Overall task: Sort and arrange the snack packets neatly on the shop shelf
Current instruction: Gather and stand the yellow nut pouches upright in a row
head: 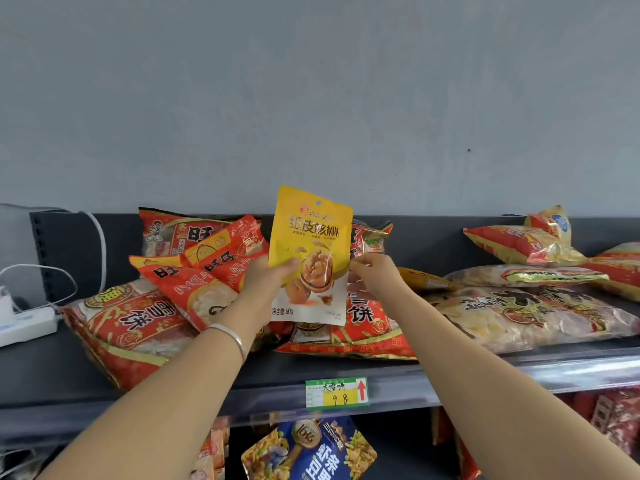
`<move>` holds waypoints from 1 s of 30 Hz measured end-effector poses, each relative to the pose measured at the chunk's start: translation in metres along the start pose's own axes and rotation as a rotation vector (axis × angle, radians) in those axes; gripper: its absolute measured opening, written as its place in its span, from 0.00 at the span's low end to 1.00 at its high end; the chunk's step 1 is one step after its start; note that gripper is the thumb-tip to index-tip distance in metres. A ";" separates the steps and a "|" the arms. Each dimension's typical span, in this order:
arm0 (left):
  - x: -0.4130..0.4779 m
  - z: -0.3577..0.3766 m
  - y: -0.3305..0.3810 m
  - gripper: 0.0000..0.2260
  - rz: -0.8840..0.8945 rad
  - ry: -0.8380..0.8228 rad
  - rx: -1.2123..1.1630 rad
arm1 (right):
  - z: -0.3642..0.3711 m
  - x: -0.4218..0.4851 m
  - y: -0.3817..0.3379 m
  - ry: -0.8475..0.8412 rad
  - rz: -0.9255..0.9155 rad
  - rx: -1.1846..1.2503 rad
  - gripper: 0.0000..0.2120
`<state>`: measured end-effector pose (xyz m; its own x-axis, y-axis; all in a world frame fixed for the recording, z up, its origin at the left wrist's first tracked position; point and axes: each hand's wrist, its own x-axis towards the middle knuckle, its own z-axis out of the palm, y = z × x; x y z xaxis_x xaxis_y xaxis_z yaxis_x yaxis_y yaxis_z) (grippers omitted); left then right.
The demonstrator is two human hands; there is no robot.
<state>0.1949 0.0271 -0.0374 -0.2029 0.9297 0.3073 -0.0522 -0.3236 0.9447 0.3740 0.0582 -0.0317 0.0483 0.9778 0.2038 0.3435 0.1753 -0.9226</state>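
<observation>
1. Nearest, on the lower shelf level, a blue packet (311, 452) stands tilted below the shelf's front edge, with more red packaging to either side of it.
2. A green and yellow price tag (337, 393) with a red arrow sits on the front edge of the dark shelf (242, 375).
3. 2 bare forearms reach up from the bottom corners; the left wrist wears a silver bracelet (230, 336).
4. The left hand (265, 285) grips the yellow walnut packet (311, 237) at its left edge, thumb across the front and fingers curled behind. The packet is held upright, lifted above the shelf in front of the piled goods.
5. The right hand (375, 275) has its bent fingertips at the packet's right edge; whether it pinches the packet or only touches it, I cannot tell.
6. Behind the hands, red rice-cracker packets (214, 258) lie in a loose heap, overlapping and tilted, and a large red one (128, 327) lies flat at the left.
7. To the right, a large pale packet (533, 317) lies flat, and a red and gold packet (523, 244) rests higher up behind it.
8. At the far left, a white power strip (24, 323) with cables sits on the shelf.
9. Farthest back are the dark back panel (433, 244) and the grey wall (311, 98) above it.
</observation>
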 end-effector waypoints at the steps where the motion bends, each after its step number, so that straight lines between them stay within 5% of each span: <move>1: 0.002 0.002 0.001 0.08 -0.005 0.005 0.003 | -0.001 0.003 0.000 0.009 -0.008 -0.002 0.09; 6: 0.024 0.018 0.004 0.10 0.041 -0.014 -0.007 | -0.010 0.022 -0.002 0.049 -0.077 -0.087 0.12; 12: 0.062 0.047 -0.003 0.10 0.111 -0.079 -0.030 | -0.052 0.047 0.016 0.292 -0.259 -0.729 0.15; 17: 0.083 0.068 -0.016 0.06 0.111 -0.095 -0.024 | -0.080 0.061 0.050 0.217 -0.028 -1.073 0.21; 22: 0.088 0.089 -0.019 0.07 0.104 -0.105 0.010 | -0.095 0.075 0.075 0.150 0.096 -1.049 0.08; 30: 0.079 0.130 -0.025 0.11 0.090 -0.057 -0.005 | -0.131 0.092 0.086 0.055 0.056 -0.950 0.07</move>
<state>0.3078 0.1316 -0.0217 -0.1510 0.9052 0.3973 -0.0408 -0.4073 0.9124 0.5307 0.1484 -0.0496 0.1236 0.9709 0.2050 0.9567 -0.0617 -0.2845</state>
